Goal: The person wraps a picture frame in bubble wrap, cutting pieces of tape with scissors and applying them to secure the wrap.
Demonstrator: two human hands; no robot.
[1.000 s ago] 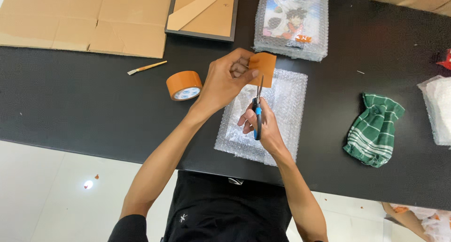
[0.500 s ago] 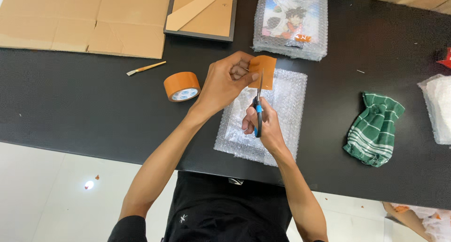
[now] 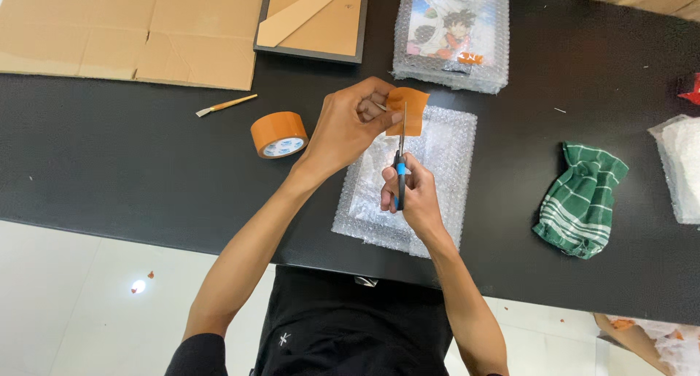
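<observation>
My left hand (image 3: 351, 122) pinches a piece of brown tape (image 3: 410, 109) and holds it up above the table. My right hand (image 3: 407, 192) grips blue-handled scissors (image 3: 400, 170), whose blades point up and meet the tape's lower left edge. Beneath both hands lies a flat object wrapped in bubble wrap (image 3: 446, 173) on the black table (image 3: 131, 164). A roll of brown tape (image 3: 278, 134) sits just left of my left wrist.
Flat cardboard sheets (image 3: 131, 26) lie at the back left, a dark frame with a cardboard strip (image 3: 313, 15) beside them. A bubble-wrapped picture (image 3: 452, 29) is at the back. A small brush (image 3: 226, 105), a green striped cloth (image 3: 580, 199) and more bubble wrap (image 3: 682, 164) lie around.
The hands, tape piece and scissors have barely shifted. The scissor blades stay at the tape's edge.
</observation>
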